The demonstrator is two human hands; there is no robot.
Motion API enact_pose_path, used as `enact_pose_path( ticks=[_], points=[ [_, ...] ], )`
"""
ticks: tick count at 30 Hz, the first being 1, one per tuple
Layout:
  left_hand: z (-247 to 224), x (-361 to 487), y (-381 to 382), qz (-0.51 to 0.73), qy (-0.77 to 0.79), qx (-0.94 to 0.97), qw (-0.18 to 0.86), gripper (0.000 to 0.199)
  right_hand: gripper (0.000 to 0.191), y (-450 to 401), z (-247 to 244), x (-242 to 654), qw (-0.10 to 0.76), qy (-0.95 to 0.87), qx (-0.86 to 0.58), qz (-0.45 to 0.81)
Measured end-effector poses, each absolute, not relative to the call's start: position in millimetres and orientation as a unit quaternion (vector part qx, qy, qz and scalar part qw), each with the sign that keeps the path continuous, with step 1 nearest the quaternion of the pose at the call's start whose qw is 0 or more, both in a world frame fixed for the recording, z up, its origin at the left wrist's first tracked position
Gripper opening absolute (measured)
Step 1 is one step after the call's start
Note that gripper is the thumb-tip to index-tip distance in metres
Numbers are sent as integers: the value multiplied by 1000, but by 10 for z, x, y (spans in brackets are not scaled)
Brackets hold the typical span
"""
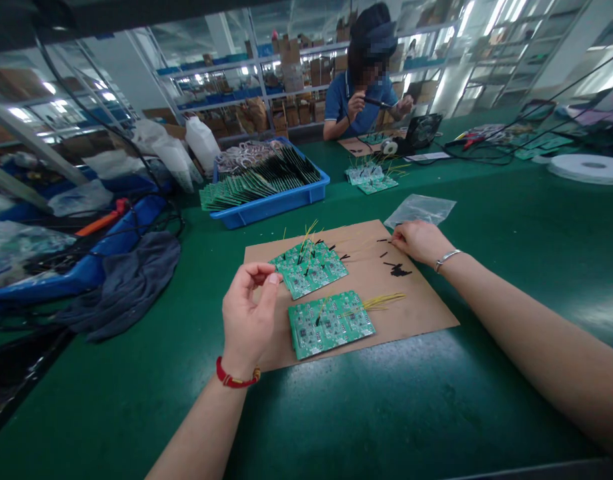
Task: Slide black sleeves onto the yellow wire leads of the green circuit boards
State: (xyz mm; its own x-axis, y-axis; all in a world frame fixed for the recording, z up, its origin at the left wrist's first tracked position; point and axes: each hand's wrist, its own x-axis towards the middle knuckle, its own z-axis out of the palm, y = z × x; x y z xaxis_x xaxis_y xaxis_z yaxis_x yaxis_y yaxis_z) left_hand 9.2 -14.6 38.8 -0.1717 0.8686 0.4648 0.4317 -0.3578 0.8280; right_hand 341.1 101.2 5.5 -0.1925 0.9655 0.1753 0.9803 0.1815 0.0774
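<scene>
**On the flat brown cardboard sheet (421, 307): two green boards between the hands**

Nearest, below and right of the left fingertips: rectangular green circuit board (331, 327), lying flat, thin yellow wires (386, 300) running out past its right edge. Left hand (251, 313): thumb and index nearly together at the left corner of a second green circuit board (312, 270), which carries upright yellow wires and black sleeves; can't tell if they pinch it. That board is just right of those fingers, well left of the other hand's. Right hand (417, 241): fingertips bunched at the cardboard's far right edge, beside a small black tube piece (382, 240); can't tell if one is gripped. Small heap of black tube pieces (399, 270) just nearer than those fingers; clear plastic bag (429, 208) just beyond. Past the left fingers: blue plastic tray (276, 211) with a row of green boards (266, 180). Past the right: more wired green boards (371, 177), then a co-worker in a blue shirt (359, 110), dark pen-shaped tool (377, 103) in hand.
</scene>
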Motion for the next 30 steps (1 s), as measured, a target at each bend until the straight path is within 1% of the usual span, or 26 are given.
enact_pose_path(
  ticks=[3, 6, 10, 12, 14, 16, 18, 20, 22, 24, 27, 30],
  points=[
    [384, 93, -149, 556, 531, 612, 188, 10, 19, 1005, 90, 3408, 71, -773, -622, -108],
    [380, 118, -170, 577, 529, 603, 155, 9, 20, 1033, 69, 3375, 96, -797, -586, -113],
    [367, 165, -244, 613, 496, 612, 54, 7, 21, 1073, -20, 3317, 79, -800, -589, -89],
    [369, 181, -307, 610, 443, 657, -7, 11, 23, 1081, -55, 3293, 79, -794, -595, -93],
    [388, 211, -393, 574, 356, 736, -60, 17, 24, 1084, -75, 3270, 80, -789, -601, -99],
    [415, 285, -505, 515, 266, 810, -89, 17, 24, 1085, -82, 3249, 81, -786, -605, -102],
    [425, 421, -633, 455, 195, 865, -87, 13, 24, 1085, -80, 3236, 84, -783, -607, -102],
    [399, 602, -746, 382, 155, 909, -62, 12, 25, 1081, -69, 3237, 89, -782, -609, -101],
    [342, 786, -806, 289, 195, 937, -36, 14, 25, 1074, -54, 3250, 95, -781, -609, -96],
    [282, 934, -787, 217, 290, 932, -26, 17, 25, 1066, -41, 3270, 102, -783, -608, -89],
    [247, 1078, -629, 151, 416, 896, -20, 19, 25, 1059, -37, 3293, 109, -787, -602, -78],
    [280, 1179, -427, 92, 475, 875, -7, 17, 25, 1063, -46, 3301, 115, -792, -596, -70]
  ],
)
